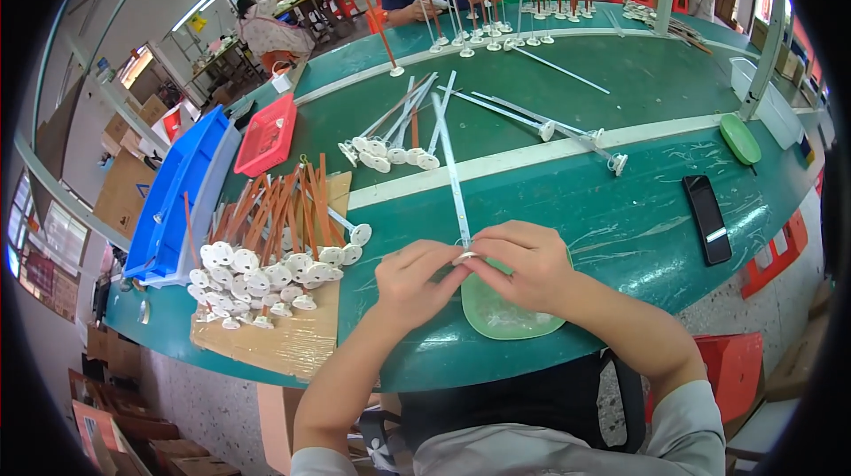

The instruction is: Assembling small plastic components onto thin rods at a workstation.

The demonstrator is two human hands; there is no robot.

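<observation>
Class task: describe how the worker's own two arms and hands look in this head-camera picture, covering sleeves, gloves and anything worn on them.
Both forearms are bare from the lower edge up. The left hand and right hand wear no gloves; no rings, watch or wristband show. Short light grey sleeves cover only the upper arms, near the shoulders.

my left hand (415, 283) and right hand (523, 265) meet fingertip to fingertip at the round foot of a long white rod (452, 170), which slants away over the green table (638, 219). under my right hand lies a pale green dish (505, 316). left of me, brown rods with white disc feet (266, 254) are heaped on cardboard (284, 339). a black phone (707, 217) lies to my right.
</observation>
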